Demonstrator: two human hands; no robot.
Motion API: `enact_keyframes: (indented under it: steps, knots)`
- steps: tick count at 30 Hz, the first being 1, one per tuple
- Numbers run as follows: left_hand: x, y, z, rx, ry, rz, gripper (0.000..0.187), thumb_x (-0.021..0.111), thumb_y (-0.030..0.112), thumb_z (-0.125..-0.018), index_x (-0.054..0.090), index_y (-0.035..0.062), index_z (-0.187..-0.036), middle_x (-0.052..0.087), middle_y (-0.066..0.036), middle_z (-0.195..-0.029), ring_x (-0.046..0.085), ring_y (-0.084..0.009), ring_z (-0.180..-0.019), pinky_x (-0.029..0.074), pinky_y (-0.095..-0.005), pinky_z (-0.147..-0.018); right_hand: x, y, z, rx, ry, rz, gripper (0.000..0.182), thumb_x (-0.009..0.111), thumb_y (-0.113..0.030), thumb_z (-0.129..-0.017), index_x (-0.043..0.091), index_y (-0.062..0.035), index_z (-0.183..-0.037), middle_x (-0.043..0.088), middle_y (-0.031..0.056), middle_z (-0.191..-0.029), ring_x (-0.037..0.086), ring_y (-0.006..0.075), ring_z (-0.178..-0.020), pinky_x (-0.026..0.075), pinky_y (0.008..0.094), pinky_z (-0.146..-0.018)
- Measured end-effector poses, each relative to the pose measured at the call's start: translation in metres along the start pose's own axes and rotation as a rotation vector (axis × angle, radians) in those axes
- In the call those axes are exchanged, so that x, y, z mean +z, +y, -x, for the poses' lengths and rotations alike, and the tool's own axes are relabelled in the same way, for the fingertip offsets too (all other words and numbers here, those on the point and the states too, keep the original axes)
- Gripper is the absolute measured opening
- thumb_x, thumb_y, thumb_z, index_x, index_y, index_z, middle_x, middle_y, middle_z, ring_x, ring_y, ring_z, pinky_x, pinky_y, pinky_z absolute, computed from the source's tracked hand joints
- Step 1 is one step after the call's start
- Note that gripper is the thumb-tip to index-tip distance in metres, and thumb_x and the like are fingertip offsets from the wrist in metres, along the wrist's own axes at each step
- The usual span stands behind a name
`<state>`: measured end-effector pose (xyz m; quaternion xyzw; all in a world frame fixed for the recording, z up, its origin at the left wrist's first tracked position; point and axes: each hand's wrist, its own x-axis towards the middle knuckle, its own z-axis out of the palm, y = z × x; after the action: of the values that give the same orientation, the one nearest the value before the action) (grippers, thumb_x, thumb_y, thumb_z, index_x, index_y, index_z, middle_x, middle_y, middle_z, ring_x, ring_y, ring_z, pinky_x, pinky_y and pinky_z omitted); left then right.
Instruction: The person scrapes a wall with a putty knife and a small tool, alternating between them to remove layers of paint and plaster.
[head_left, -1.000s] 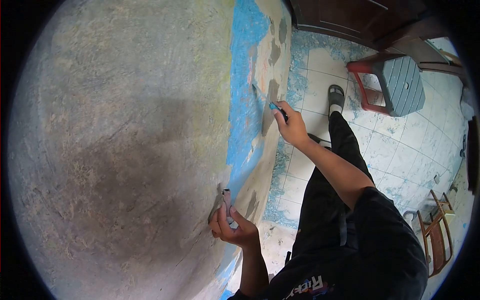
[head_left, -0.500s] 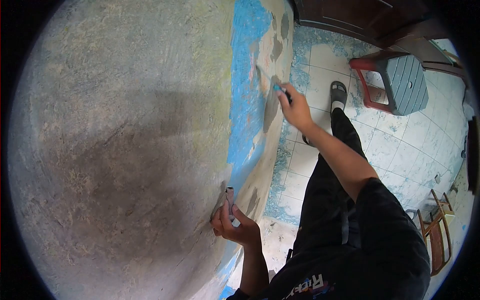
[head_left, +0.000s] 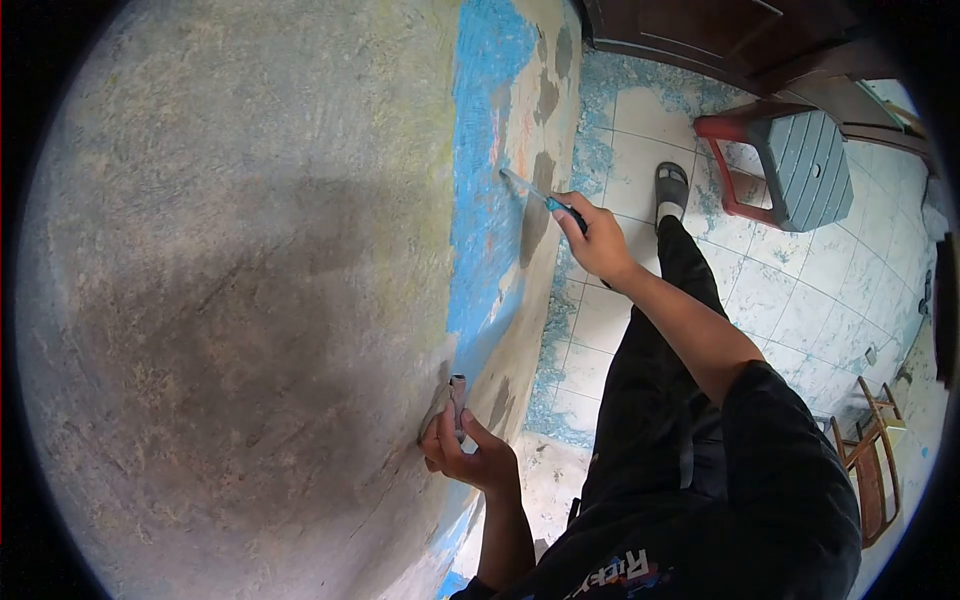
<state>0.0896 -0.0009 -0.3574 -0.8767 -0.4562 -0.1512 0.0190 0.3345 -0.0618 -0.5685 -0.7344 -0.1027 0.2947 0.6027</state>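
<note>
My right hand is wrapped round the teal and black handle of a scraper. Its narrow metal blade reaches left to the blue paint strip, with the tip at the painted surface. Lower down, my left hand is closed on a short grey, cylinder-like object with a dark end, close to the wall. What kind of object it is I cannot make out. Left of the blue strip the wall is rough and grey; to its right are bare beige and grey patches.
Blue flakes lie over the white tiled floor, thickest along the wall. A red and grey plastic stool stands at the upper right, near a dark wooden door. A wooden chair is at the lower right. My sandalled foot is on the tiles.
The scraper's tip has moved down the blue strip and slightly left, and its blade, blurred before, now shows clearly. My left hand keeps its grip in nearly the same place.
</note>
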Motion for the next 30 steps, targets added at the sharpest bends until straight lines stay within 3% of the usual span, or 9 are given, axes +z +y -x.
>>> enact_keyframes:
  steps: [3,9,12,16,18,19,22,25,30]
  knots:
    - [0.003,0.005,-0.004,0.163,0.014,-0.075,0.025,0.068,0.013,-0.092,0.072,0.0025,-0.114,0.065,-0.013,-0.110,0.060,-0.0255,-0.091,0.046,-0.0389,-0.078,0.014,-0.002,0.008,0.045,0.068,-0.043,0.023,0.062,-0.017,-0.101,0.065,-0.0069,-0.121,0.068,0.0196,-0.079,0.069,0.0355,-0.069,0.053,0.0396,-0.066]
    - [-0.012,0.004,-0.007,0.186,0.044,-0.125,0.025,0.066,0.013,-0.094,0.070,0.0012,-0.116,0.065,-0.013,-0.108,0.059,-0.0249,-0.089,0.046,-0.0404,-0.073,0.032,0.005,-0.007,-0.017,0.221,-0.075,0.025,0.061,-0.020,-0.102,0.064,-0.0059,-0.122,0.069,0.0203,-0.079,0.069,0.0344,-0.069,0.052,0.0388,-0.065]
    - [-0.011,0.006,-0.008,0.218,0.059,-0.122,0.025,0.065,0.013,-0.095,0.070,0.0012,-0.117,0.064,-0.013,-0.107,0.059,-0.0242,-0.088,0.045,-0.0400,-0.073,0.021,-0.027,-0.041,-0.014,0.272,-0.111,0.027,0.060,-0.022,-0.105,0.062,-0.0062,-0.126,0.064,0.0131,-0.075,0.059,0.0179,-0.065,0.048,0.0335,-0.063]
    - [-0.006,0.005,0.001,0.118,0.045,-0.057,0.024,0.067,0.013,-0.093,0.072,0.0018,-0.114,0.065,-0.012,-0.108,0.060,-0.0255,-0.094,0.043,-0.0423,-0.081,0.020,-0.018,-0.024,0.039,0.217,-0.074,0.028,0.062,-0.024,-0.104,0.064,-0.0068,-0.125,0.063,0.0130,-0.075,0.058,0.0176,-0.066,0.048,0.0326,-0.064]
    - [-0.007,0.009,0.003,0.019,0.032,0.009,0.022,0.069,0.013,-0.090,0.076,0.0033,-0.108,0.066,-0.011,-0.109,0.062,-0.0279,-0.103,0.036,-0.0473,-0.097,0.032,-0.012,0.001,0.020,0.201,-0.117,0.028,0.062,-0.024,-0.103,0.064,-0.0067,-0.125,0.064,0.0133,-0.075,0.059,0.0179,-0.066,0.048,0.0327,-0.065]
    - [-0.008,0.011,0.002,0.019,0.041,0.018,0.022,0.069,0.013,-0.090,0.076,0.0034,-0.108,0.066,-0.010,-0.108,0.062,-0.0277,-0.103,0.036,-0.0473,-0.097,0.035,-0.009,0.008,0.011,0.189,-0.140,0.028,0.063,-0.024,-0.103,0.064,-0.0067,-0.125,0.064,0.0135,-0.075,0.059,0.0180,-0.066,0.049,0.0327,-0.065]
    - [-0.010,0.010,-0.001,0.018,0.067,0.024,0.022,0.069,0.013,-0.090,0.076,0.0036,-0.108,0.066,-0.010,-0.108,0.062,-0.0274,-0.102,0.037,-0.0472,-0.096,0.033,-0.003,-0.017,-0.061,0.263,-0.111,0.023,0.063,-0.025,-0.101,0.067,-0.0092,-0.118,0.067,0.0201,-0.077,0.068,0.0342,-0.068,0.051,0.0414,-0.064]
    - [-0.011,0.004,0.003,0.024,0.074,-0.004,0.022,0.069,0.014,-0.091,0.076,0.0037,-0.109,0.066,-0.009,-0.108,0.062,-0.0271,-0.102,0.037,-0.0471,-0.095,0.006,-0.004,-0.061,-0.027,0.230,-0.048,0.023,0.062,-0.025,-0.101,0.066,-0.0097,-0.118,0.069,0.0203,-0.081,0.069,0.0373,-0.072,0.053,0.0424,-0.066]
    - [-0.011,0.003,0.002,0.065,0.088,-0.056,0.022,0.068,0.015,-0.093,0.075,0.0042,-0.111,0.066,-0.008,-0.107,0.062,-0.0262,-0.101,0.037,-0.0460,-0.093,0.008,0.002,-0.020,-0.034,0.137,-0.015,0.024,0.062,-0.022,-0.101,0.066,-0.0085,-0.121,0.069,0.0211,-0.084,0.070,0.0377,-0.076,0.053,0.0428,-0.068]
